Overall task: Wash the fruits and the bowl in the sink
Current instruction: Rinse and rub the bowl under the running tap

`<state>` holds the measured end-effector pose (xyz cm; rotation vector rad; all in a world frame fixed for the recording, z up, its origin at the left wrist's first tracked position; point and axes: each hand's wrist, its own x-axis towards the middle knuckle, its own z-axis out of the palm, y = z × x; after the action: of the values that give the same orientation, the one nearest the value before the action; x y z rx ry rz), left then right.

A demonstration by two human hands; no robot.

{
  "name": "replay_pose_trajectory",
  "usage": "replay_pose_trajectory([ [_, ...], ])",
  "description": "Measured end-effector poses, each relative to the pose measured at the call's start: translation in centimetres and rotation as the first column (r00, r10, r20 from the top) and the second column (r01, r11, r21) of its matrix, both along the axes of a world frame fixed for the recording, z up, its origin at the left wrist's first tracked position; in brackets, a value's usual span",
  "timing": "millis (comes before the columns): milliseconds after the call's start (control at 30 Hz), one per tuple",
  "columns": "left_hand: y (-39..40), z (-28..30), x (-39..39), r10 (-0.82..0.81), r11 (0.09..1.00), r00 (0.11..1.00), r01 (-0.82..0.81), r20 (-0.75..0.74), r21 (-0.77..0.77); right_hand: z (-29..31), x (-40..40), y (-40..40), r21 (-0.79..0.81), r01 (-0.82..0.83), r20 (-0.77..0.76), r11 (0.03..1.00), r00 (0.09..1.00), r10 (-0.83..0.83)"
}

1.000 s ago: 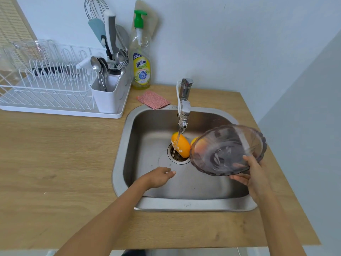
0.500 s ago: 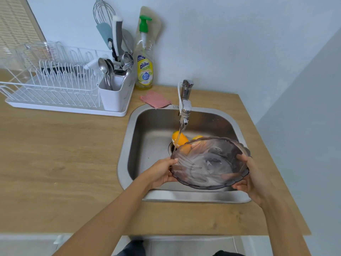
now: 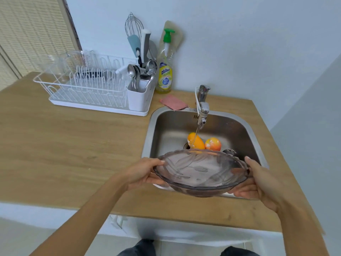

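A wide smoky glass bowl [image 3: 200,171] is held level above the front rim of the steel sink [image 3: 243,124]. My left hand [image 3: 143,171] grips its left edge and my right hand [image 3: 258,180] grips its right edge, thumbs over the rim. Behind the bowl, two fruits lie on the sink floor by the drain: a long orange-yellow one [image 3: 195,141] and a rounder orange-red one [image 3: 213,144]. A thin stream of water runs from the tap [image 3: 202,109] onto the long fruit.
A white dish rack [image 3: 88,89] with a cutlery holder [image 3: 139,91] stands at the back left of the wooden counter [image 3: 73,145]. A bottle of dish soap [image 3: 165,71] and a pink cloth [image 3: 173,102] sit behind the sink. A wall closes the right side.
My left hand came up and took the bowl's left edge. The bowl swung from tilted at the right to level and nearer me, over the sink's front rim.
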<state>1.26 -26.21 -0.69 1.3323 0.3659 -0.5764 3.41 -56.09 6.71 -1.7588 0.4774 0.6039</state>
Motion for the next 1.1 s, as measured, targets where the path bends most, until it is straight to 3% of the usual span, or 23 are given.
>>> replay_pose_trajectory([
  [167, 6.4, 1.5, -2.0, 0.134, 0.987, 0.991, -0.135, 0.021, 0.091, -0.4, 0.3, 7.1, 0.043, -0.148, -0.03, 0.988, 0.988, 0.15],
  [500, 16.4, 1.8, -2.8, 0.286, 0.934, 0.955, -0.297, 0.08, 0.197, -1.2, 3.8, 18.0, 0.12, -0.33, 0.053, 0.936, 0.944, 0.326],
  [667, 19.1, 0.8, -2.1, 0.391, 0.869, 0.911, -0.412, 0.129, 0.273, -2.6, 5.2, 22.1, 0.116, -0.405, 0.083, 0.907, 0.914, 0.398],
  [833, 20.6, 0.1, -1.4, 0.495, 0.789, 0.849, -0.529, 0.188, 0.313, -4.6, 6.3, 24.9, 0.084, -0.419, 0.136, 0.904, 0.903, 0.407],
  [1100, 22.4, -0.3, -1.2, 0.574, 0.709, 0.783, -0.622, 0.241, 0.333, -6.3, 7.3, 27.4, 0.161, -0.414, 0.139, 0.896, 0.908, 0.395],
])
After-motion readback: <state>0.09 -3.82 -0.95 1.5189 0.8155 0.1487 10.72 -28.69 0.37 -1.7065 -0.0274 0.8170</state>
